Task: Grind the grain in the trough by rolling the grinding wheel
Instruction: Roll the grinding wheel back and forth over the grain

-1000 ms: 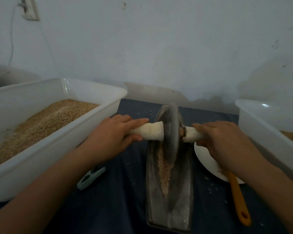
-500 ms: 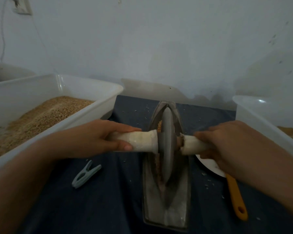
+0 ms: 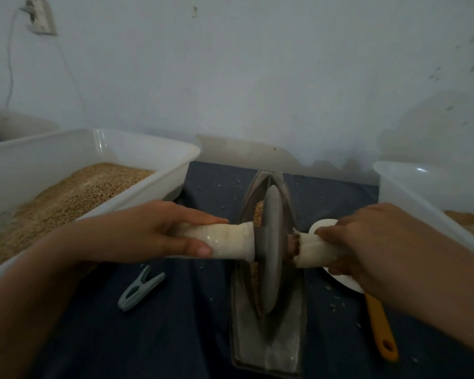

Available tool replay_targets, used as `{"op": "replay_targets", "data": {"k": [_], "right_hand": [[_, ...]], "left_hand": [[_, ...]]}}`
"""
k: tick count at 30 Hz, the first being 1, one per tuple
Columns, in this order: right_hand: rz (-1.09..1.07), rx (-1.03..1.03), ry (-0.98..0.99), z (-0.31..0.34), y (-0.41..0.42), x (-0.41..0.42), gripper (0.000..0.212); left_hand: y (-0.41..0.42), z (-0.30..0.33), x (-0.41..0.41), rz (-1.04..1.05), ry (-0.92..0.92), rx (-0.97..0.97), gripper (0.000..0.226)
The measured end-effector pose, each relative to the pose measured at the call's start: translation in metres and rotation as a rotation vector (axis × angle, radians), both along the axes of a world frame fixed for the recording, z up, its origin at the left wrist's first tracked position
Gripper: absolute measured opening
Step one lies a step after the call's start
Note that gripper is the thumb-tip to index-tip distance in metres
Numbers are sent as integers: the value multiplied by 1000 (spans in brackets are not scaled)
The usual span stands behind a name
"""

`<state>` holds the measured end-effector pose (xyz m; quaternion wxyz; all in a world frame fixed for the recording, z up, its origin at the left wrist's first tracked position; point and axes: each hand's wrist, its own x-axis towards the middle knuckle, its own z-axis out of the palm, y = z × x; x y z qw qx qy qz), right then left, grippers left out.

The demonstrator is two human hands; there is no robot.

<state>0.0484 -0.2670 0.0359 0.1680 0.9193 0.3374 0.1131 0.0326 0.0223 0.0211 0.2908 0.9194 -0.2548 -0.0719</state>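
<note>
A grey metal grinding wheel point(image 3: 270, 250) stands on edge in the narrow boat-shaped metal trough point(image 3: 268, 351) in the middle of the dark cloth. A white-wrapped axle handle point(image 3: 230, 242) sticks out on each side. My left hand point(image 3: 153, 231) grips the left handle and my right hand point(image 3: 367, 242) grips the right handle. Brown grain point(image 3: 258, 213) shows in the trough just beyond the wheel, with a thin strip beside its lower left edge.
A large white tub of grain point(image 3: 66, 198) sits at the left, and another white tub point(image 3: 422, 203) at the right. A white plate point(image 3: 340, 280) with an orange-handled tool point(image 3: 381, 332) lies right of the trough. A pale green clothes peg point(image 3: 140, 288) lies left of it.
The wheel has rolled toward me along the trough, from the far end to the middle. Both hands came back with the handles, still gripping them.
</note>
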Motion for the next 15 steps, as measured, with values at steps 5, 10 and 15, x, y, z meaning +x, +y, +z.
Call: {"op": "replay_targets", "data": {"k": [5, 10, 15], "right_hand": [[-27, 64, -11, -5, 2, 6, 31], [-122, 206, -130, -25, 6, 34, 45], [-72, 183, -103, -21, 4, 29, 39]], "left_hand": [[-4, -6, 4, 67, -61, 9, 51], [-19, -31, 21, 256, -475, 191, 53], [-16, -25, 21, 191, -382, 150, 52]]}}
